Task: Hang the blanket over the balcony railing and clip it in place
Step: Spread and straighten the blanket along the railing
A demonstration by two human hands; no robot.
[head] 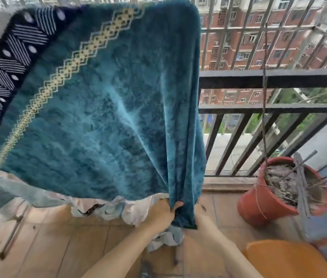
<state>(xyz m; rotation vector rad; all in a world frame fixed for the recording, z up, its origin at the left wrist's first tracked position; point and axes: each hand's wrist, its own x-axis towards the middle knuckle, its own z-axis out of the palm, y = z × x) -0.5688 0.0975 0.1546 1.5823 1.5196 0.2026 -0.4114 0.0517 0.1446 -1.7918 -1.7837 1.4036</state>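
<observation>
A teal plush blanket point(102, 109) with a cream zigzag stripe and a navy patterned border hangs spread over a high bar at the top of the view, covering the left part of the black balcony railing point(268, 79). Its lower right corner is bunched into a fold. My left hand point(163, 212) grips that fold from the left, thumb on the fabric. My right forearm reaches in from the right, and my right hand point(197, 215) is almost fully hidden behind the fold. No clip is in view.
A terracotta pot point(268, 199) with dry twigs and a bare stem stands at the right by the railing. An orange object point(284, 259) fills the lower right corner. A metal rod point(11, 237) lies on the tiled floor at left. A white patterned lining point(138, 207) shows under the blanket's hem.
</observation>
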